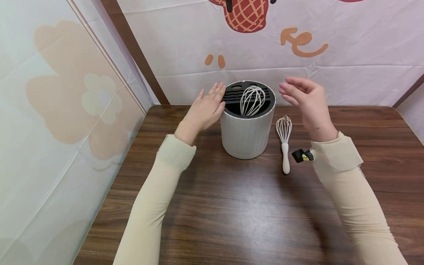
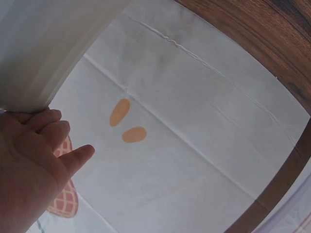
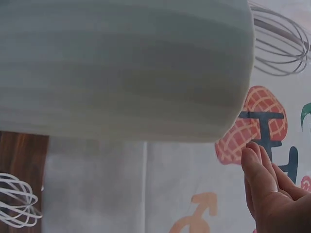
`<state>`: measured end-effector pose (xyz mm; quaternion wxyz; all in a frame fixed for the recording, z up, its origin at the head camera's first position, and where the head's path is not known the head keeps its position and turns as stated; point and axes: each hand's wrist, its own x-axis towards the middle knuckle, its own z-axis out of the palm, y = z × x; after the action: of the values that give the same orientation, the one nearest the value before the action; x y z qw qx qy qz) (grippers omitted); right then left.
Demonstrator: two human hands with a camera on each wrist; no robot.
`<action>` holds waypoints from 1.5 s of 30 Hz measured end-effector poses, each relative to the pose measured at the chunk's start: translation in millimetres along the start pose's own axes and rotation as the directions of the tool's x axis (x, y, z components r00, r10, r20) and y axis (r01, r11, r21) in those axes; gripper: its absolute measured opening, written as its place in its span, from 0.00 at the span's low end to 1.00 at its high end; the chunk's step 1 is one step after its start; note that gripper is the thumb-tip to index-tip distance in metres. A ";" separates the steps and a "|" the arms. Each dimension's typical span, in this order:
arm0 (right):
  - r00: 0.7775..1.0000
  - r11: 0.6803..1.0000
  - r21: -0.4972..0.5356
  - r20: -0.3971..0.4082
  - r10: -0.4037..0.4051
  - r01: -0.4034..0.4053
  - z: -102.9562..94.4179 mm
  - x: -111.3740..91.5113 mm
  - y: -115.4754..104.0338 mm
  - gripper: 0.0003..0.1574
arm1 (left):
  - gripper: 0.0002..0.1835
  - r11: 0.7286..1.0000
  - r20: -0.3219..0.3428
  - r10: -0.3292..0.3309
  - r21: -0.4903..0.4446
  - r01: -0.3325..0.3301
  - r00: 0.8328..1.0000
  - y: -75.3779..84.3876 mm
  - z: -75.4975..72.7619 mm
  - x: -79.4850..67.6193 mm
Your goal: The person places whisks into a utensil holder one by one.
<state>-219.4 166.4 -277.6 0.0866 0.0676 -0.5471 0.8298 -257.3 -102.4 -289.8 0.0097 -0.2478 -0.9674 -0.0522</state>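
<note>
A white round utensil holder [image 1: 246, 138] with a black slotted top stands near the table's back edge. One whisk [image 1: 252, 101] is in its front opening, wire loops up and handle hidden inside. My left hand [image 1: 205, 109] rests against the holder's left rim with fingers extended. To the right of the holder and above the table, my right hand [image 1: 311, 105] has loosely bent fingers and holds nothing. A smaller whisk [image 1: 285, 147] with a white handle lies on the table between the holder and my right forearm. In the right wrist view its wires [image 3: 18, 200] show at lower left.
The brown wood-grain table [image 1: 232, 221] reaches back to a white printed cloth [image 1: 185, 44]. Another cloth with a flower print [image 1: 56, 129] hangs along the left side. A small black piece [image 1: 302, 156] shows beside my right cuff.
</note>
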 end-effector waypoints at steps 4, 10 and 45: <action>1.000 1.000 0.000 0.010 0.026 -0.026 -10.5 -1.7 3.8 0.08 | 0.30 1.000 0.001 -0.002 -0.005 0.002 1.000 -0.3 0.2 0.2; 0.997 0.997 -0.045 0.018 0.069 -0.068 -29.9 -5.7 10.4 0.05 | 0.30 1.000 0.003 0.001 -0.004 -0.001 1.000 -0.7 0.6 1.0; 0.864 0.741 -0.538 0.044 0.501 -0.402 -118.3 -35.4 75.6 0.26 | 0.30 1.000 0.012 -0.001 -0.005 0.001 1.000 0.2 0.3 1.4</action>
<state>-203.4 243.5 -399.1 -0.1544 -0.0159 -0.7526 0.6399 -258.5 -101.5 -290.0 0.0034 -0.2476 -0.9674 -0.0531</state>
